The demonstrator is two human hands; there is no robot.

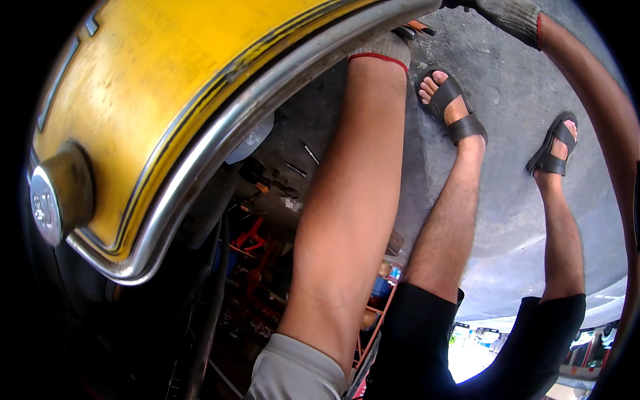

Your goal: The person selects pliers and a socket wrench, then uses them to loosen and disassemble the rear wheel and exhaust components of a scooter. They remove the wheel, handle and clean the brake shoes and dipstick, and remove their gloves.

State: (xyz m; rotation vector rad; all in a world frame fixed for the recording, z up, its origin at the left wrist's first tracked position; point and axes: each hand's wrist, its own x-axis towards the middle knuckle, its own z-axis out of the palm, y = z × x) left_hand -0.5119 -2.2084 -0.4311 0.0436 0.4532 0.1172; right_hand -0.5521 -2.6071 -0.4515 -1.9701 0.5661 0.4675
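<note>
My left arm reaches up the middle. Its hand, in a grey knit glove with a red cuff (383, 52), goes behind the chrome rim (267, 87) of a yellow vehicle panel (153, 80), which hides the fingers. Right beside that glove shows a tool with orange and black handles (419, 28); whether the hand holds it cannot be seen. From the right edge my right arm curves up to the top, ending in a matching gloved hand (510, 17). Its fingers run into a dark part at the picture's upper edge, near the end of the chrome rim, too cut off to make out.
A round metal cap (57, 193) sticks out of the panel's lower left. Beneath the panel, loose tools (297, 170) lie on the dark floor, near red objects (248, 237) and a shelf rack (370, 320). Two legs in black shorts and sandals (460, 123) stand on grey concrete (507, 87).
</note>
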